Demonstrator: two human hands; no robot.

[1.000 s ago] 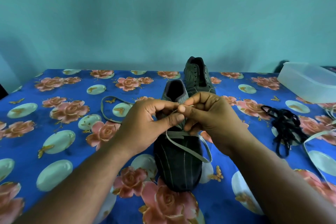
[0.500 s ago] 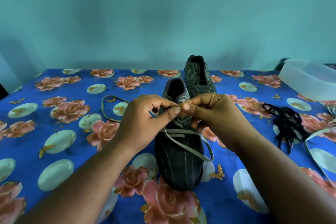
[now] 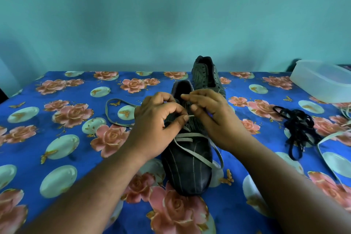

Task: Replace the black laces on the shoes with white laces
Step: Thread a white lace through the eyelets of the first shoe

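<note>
Near shoe [image 3: 187,167]: dark, pinstriped, toe toward you, standing at the middle of the table [image 3: 28,150] close to its near edge. A white lace [image 3: 191,153] crosses its lowest eyelets; one length trails off the shoe's right side, another loops on the cloth to the left.

Your left hand [image 3: 155,125]: over the shoe's left eyelet row, thumb and forefinger pinching the white lace's tip.

Your right hand [image 3: 210,116]: over the right eyelet row, fingers curled, forefinger stretched across the tongue, thumb tip just beside the lace tip. Whether it actually holds the lace, you cannot tell.

Second shoe [image 3: 206,76]: same pattern, unlaced, just behind the first, toward the far edge.

Black laces [image 3: 298,127]: a loose tangle on the table's right side, well apart from both shoes.

Second white lace [image 3: 326,138]: lying near the right edge, beside the black tangle.

Plastic container [image 3: 321,81]: translucent, at the far right corner.

Tablecloth: blue, with pink roses.
</note>
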